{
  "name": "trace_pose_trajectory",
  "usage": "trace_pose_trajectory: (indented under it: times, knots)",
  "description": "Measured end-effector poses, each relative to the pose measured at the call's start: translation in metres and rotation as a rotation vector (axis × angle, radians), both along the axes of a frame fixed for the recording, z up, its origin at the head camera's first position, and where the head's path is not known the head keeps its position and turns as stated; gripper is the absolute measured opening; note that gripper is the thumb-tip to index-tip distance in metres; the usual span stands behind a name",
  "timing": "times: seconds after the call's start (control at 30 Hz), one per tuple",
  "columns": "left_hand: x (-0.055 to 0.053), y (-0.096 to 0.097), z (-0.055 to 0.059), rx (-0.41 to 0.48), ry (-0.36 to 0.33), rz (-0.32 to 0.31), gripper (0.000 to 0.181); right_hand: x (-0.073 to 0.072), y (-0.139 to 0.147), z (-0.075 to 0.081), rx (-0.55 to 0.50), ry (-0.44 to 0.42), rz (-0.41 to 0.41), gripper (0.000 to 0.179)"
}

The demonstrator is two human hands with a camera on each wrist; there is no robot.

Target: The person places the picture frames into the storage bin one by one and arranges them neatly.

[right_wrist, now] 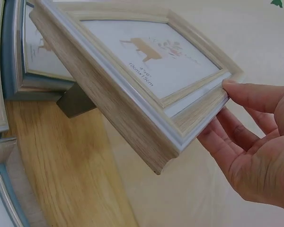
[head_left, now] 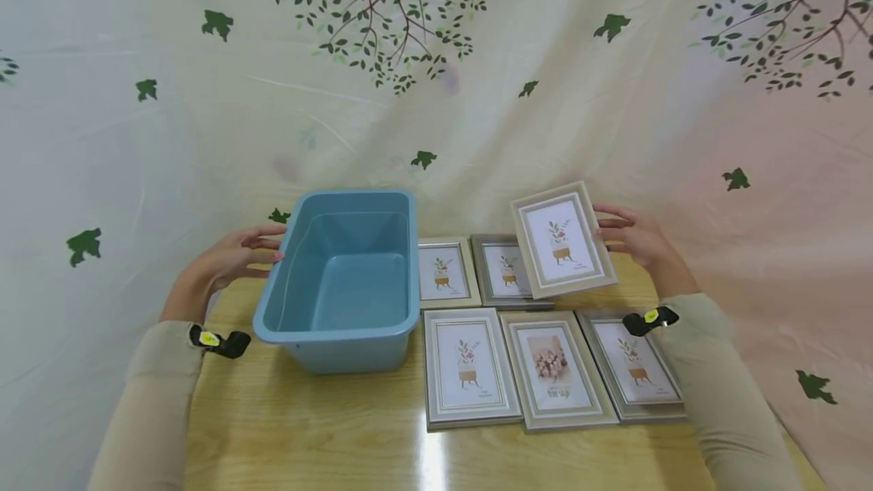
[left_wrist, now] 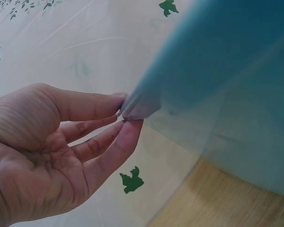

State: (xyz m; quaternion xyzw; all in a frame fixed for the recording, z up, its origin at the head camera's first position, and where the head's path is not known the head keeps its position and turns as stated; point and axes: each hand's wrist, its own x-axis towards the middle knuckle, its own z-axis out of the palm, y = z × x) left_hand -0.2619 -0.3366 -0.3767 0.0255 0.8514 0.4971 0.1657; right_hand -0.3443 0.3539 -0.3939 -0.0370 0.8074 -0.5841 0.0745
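My left hand (head_left: 240,254) pinches the left rim of a blue plastic basin (head_left: 368,290), thumb on one side and fingers on the other, as the left wrist view shows. Nothing lies inside the basin. On the right, my right hand (head_left: 634,237) grips the right edge of a light wood-toned picture frame (head_left: 562,239), raised and tilted above the table. Its stand (right_wrist: 78,101) juts out behind it in the right wrist view. Below it, a darker picture frame (head_left: 501,271) is partly covered.
Beside the basin lie more picture frames: one at the back (head_left: 446,271), and a front row with a large frame (head_left: 470,370), a flower-photo frame (head_left: 559,370) and a darker frame (head_left: 634,362) partly behind my right sleeve. A printed cloth (head_left: 477,135) hangs behind the wooden table (head_left: 307,430).
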Motion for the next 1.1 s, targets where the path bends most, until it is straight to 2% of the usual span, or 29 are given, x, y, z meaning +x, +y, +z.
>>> trace_pose_trajectory:
  times: [0.3, 0.57, 0.67, 0.9, 1.1]
  knots:
    - [-0.003, -0.001, -0.001, 0.007, -0.003, 0.008, 0.075, 0.005, -0.015, 0.018, 0.013, 0.060, -0.064, 0.063]
    - [-0.002, -0.002, 0.002, -0.006, -0.003, 0.009, 0.074, 0.012, -0.036, 0.034, -0.251, 0.079, 0.000, 0.064]
    - [-0.002, -0.001, 0.002, -0.006, -0.007, 0.007, 0.074, 0.015, -0.047, 0.039, -0.273, 0.112, 0.025, 0.063]
    - [-0.004, 0.000, 0.003, -0.012, -0.002, 0.008, 0.074, 0.018, -0.076, 0.053, -0.253, 0.207, 0.013, 0.057]
    - [-0.001, 0.002, 0.005, -0.015, -0.012, 0.011, 0.073, 0.019, -0.098, 0.064, -0.333, 0.240, 0.052, 0.055]
